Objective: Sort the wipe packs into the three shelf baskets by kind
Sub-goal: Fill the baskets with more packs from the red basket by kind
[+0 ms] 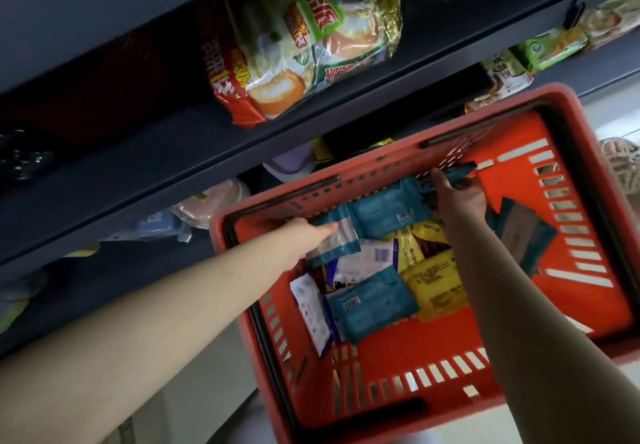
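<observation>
A red plastic shopping basket (398, 374) fills the lower right and holds several wipe packs: teal ones (370, 301), yellow ones (433, 284) and white-and-purple ones (311, 308). My left hand (308, 236) reaches in from the left and grips a teal pack with a clear end (337, 239) near the basket's far wall. My right hand (457, 198) is deeper in the basket, its fingers closed around dark teal packs (446, 177) against the far rim. More teal packs (519, 232) lean on the right side.
Dark blue shelves (173, 180) run diagonally above and to the left of the basket. Large snack bags (294, 45) sit on an upper shelf, smaller packets (547, 49) at the upper right. Pastel items (207, 204) lie on the shelf just beside the basket's far corner.
</observation>
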